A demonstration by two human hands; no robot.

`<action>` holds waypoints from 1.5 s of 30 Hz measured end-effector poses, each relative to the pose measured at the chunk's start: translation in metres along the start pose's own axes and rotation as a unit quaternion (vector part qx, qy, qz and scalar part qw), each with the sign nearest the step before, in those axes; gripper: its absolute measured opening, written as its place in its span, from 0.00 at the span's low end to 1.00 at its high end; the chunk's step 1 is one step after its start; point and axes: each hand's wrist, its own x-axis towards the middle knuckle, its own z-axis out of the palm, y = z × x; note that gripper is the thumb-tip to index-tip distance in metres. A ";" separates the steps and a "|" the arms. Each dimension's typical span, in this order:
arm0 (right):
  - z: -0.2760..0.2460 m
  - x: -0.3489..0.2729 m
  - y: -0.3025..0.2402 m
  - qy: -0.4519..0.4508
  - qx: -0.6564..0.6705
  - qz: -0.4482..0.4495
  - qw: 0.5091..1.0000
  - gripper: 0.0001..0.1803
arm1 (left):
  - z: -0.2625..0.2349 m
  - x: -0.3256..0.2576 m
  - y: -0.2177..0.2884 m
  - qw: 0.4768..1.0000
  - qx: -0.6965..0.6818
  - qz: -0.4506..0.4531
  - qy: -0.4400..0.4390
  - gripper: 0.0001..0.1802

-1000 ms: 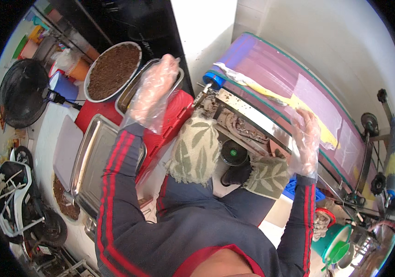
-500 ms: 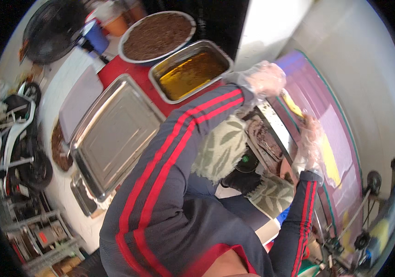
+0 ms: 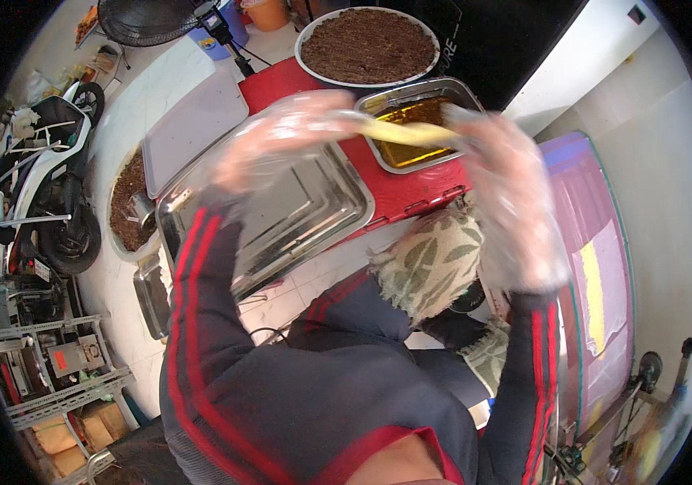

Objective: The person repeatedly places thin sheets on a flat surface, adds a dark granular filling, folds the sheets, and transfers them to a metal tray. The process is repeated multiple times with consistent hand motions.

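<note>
In thin clear plastic gloves, my left hand (image 3: 285,133) and my right hand (image 3: 516,194) are raised over the red table. A soft, slightly twisted pale yellow strip (image 3: 406,132) stretches between them, each hand closed on one end. Motion blurs both hands. Below the strip is a rectangular metal pan (image 3: 410,169) with shiny golden liquid (image 3: 414,113) in it. Under my left forearm lies a large shiny metal tray (image 3: 289,210). On my right stands a pinkish-purple panel (image 3: 560,170) with a teal edge, bearing another yellow strip (image 3: 592,295).
Beyond the pan is a round basin of brown crumbly material (image 3: 368,44). A grey lid (image 3: 196,125) and a second tub of brown bits (image 3: 129,198) lie left. Further left are a white motorbike (image 3: 38,174) and a shelf rack (image 3: 71,364). A leaf-patterned cloth (image 3: 435,263) covers my knee.
Both hands have moved left, away from the purple panel to above the table and pan. The yellow strip has come with them, now stretched between the two. My view has turned too.
</note>
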 end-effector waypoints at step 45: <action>-0.034 -0.263 0.025 0.185 -0.060 0.345 0.918 0.16 | 0.340 0.221 -0.050 0.972 0.133 0.096 -0.170 0.23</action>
